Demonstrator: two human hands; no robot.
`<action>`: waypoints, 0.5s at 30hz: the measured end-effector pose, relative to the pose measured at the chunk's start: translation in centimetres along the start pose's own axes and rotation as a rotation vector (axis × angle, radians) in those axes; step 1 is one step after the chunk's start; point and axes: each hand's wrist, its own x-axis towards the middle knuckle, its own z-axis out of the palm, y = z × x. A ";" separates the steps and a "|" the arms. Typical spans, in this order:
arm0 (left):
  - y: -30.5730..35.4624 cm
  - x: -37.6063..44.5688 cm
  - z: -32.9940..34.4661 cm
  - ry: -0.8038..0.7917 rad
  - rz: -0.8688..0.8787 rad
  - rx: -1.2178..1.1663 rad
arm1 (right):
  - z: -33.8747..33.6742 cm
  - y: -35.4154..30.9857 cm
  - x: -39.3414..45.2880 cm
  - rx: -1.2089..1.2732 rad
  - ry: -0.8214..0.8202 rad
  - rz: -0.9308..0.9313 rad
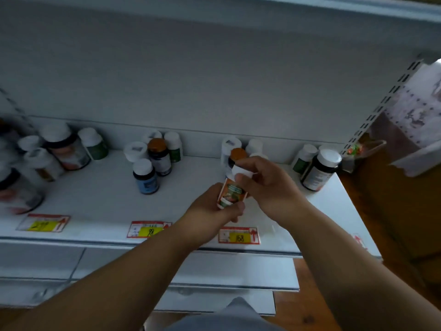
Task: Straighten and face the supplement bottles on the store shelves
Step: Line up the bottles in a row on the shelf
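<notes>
I hold a small white bottle with an orange and green label (232, 193) above the white shelf (100, 199). My left hand (214, 209) grips its lower body from below. My right hand (265, 180) curls round its white cap from the right. Right behind it stand an orange-capped dark bottle (236, 155) and white-capped bottles (230, 144). A middle group holds a blue-labelled bottle (145, 176) and an orange-capped dark one (158, 156). At the right end stands a large dark bottle with a white cap (321, 169).
More bottles crowd the shelf's left end (59, 149), blurred. Red and yellow price tags (238, 235) line the front edge. A slotted upright (381, 101) bounds the shelf on the right, with a wooden floor (386, 211) beyond. Lower shelves (226, 271) jut out beneath.
</notes>
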 end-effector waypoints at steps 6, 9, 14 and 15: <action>-2.4 -6.5 -13.1 0.068 0.082 0.100 | 11.1 -8.4 -0.2 -0.024 0.029 -0.148; -2.5 -10.4 -19.9 0.164 0.140 0.185 | 16.6 -13.1 -1.0 0.027 0.016 -0.217; -3.6 -16.2 -28.1 0.278 0.120 0.303 | 24.4 -19.0 -1.2 0.023 -0.111 -0.331; -3.9 -17.0 -29.4 0.319 0.124 0.326 | 25.8 -19.7 -1.1 0.019 -0.150 -0.342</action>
